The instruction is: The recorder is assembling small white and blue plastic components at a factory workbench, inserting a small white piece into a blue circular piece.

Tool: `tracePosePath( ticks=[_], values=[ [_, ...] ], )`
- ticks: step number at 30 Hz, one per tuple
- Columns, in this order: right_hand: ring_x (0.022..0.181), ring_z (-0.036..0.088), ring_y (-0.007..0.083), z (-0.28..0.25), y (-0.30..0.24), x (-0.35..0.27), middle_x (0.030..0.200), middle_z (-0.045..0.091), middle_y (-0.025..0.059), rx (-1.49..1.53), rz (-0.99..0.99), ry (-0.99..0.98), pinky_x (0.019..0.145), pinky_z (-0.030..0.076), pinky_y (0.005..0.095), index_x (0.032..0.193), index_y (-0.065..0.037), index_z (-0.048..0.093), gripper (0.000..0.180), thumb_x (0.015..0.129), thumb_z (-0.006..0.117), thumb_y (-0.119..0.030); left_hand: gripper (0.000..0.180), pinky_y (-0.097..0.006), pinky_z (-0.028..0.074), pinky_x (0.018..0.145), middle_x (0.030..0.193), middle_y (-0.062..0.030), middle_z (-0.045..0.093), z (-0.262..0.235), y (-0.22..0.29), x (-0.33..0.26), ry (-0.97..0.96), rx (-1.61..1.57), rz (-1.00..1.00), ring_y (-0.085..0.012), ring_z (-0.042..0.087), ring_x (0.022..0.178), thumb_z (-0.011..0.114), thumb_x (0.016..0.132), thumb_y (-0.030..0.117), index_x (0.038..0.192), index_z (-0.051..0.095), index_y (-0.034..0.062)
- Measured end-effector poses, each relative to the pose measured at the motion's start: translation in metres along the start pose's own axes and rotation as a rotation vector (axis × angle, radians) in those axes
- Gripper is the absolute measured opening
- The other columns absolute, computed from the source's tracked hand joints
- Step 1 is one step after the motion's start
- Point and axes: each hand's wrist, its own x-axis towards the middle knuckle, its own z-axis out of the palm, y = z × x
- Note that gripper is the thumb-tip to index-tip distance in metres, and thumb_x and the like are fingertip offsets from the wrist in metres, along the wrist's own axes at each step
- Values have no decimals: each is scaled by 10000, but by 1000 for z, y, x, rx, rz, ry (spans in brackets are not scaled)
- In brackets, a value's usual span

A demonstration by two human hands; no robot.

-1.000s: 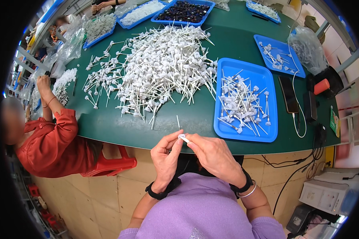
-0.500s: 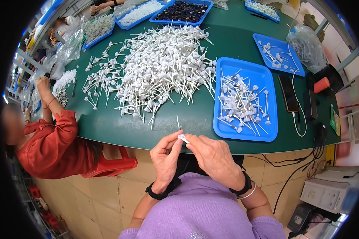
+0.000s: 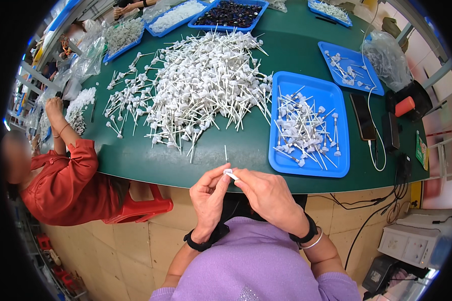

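Observation:
Close to my body, at the table's near edge, both hands meet over a small white plastic piece with a thin stem (image 3: 231,174). Thumb and fingertips of my left hand (image 3: 208,198) pinch it from the left. My right hand (image 3: 269,194) is closed on its right end, and its fingers cover part of it. A thin white stick (image 3: 226,153) shows just beyond the left fingertips; whether it belongs to the held piece I cannot tell. Farther out lies a large heap of similar white stemmed pieces (image 3: 206,85).
To the right, a blue tray (image 3: 340,168) holds several stemmed pieces with metallic sections; a second blue tray (image 3: 376,89) lies beyond. A phone (image 3: 362,118) with a white cable is beside them. Dark beads (image 3: 228,14) fill a far tray. A red-sleeved co-worker (image 3: 68,185) sits at left.
The thin stick beyond my fingertips has shifted very slightly to the right. Both hands keep nearly the same place and grip, with the small white piece turned a little.

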Motion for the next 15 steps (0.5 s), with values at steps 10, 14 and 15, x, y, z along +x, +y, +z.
tracePosePath(
  ticks=[10,14,15],
  values=[
    [632,630,374,4,-2,0,701,623,178,90,90,6,531,463,443,1042,-18,609,152,965,579,-146,227,-240,511,883,1085,-151,715,5,4,1,11,24,19,-133,670,985,588,961,-11,1178,632,-60],
    [567,575,210,1,9,4,642,582,124,465,348,-185,506,434,347,1061,-2,638,182,985,559,-147,226,-248,513,892,1081,-158,714,2,-1,1,17,126,93,-141,671,990,581,964,-11,1179,625,-65],
    [533,548,126,1,11,4,617,560,92,546,396,-229,492,424,301,1089,2,646,199,991,555,-145,226,-247,514,889,1081,-156,714,3,0,2,19,114,68,-140,671,985,581,965,-9,1179,625,-65]
  ],
)
